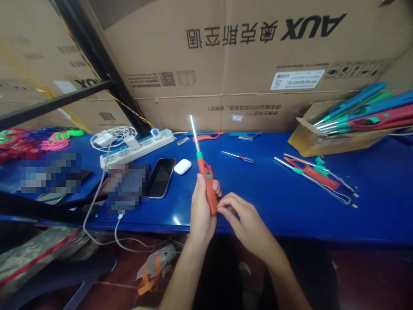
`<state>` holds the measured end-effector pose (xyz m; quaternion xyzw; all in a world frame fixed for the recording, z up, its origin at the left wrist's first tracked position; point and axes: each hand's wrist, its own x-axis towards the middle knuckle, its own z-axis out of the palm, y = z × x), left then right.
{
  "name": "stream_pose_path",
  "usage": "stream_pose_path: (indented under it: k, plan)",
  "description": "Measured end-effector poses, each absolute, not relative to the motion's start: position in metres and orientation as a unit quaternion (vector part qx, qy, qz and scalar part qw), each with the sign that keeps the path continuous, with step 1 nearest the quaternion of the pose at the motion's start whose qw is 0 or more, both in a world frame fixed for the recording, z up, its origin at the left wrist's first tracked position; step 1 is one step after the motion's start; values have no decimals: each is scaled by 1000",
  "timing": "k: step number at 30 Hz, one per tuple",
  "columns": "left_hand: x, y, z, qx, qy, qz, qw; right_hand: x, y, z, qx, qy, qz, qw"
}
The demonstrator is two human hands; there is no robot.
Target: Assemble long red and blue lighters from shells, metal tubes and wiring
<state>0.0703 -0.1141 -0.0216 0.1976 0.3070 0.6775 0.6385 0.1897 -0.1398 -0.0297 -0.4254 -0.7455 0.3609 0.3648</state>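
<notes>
My left hand (pixel 201 206) is wrapped round the orange handle of a long-nosed lighter (pixel 206 176), holding it upright with its metal tube pointing up and away. The lighter has a small green collar and a green button. My right hand (pixel 240 215) pinches at the lower end of the handle, its fingers curled together. Both hands hover over the front edge of the blue table (pixel 264 202).
A red lighter in parts (pixel 309 172) and a small screwdriver (pixel 238 157) lie on the table. A cardboard box of lighters (pixel 351 122) sits at right. A phone (pixel 160 177), a white earbud case (pixel 182 166) and a power strip (pixel 135 148) lie at left. Big cartons stand behind.
</notes>
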Motion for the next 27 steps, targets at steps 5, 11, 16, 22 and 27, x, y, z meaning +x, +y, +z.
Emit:
stream_pose_path:
  k: [5,11,16,22,27]
  plan:
    - [70,-115,-22,190,307,674,644,190,-139,-31,-430,-738,368,367]
    - [69,-114,-21,176,298,680,647,190,-137,-33,-417,-744,370,368]
    - [70,-114,-21,181,297,671,655,190,-139,-33,-428,-743,360,367]
    - [69,-113,-24,170,281,672,663,187,-140,-34,-429,-763,319,364]
    - [66,-111,-27,155,265,666,680,179,-147,-42,-431,-786,172,409]
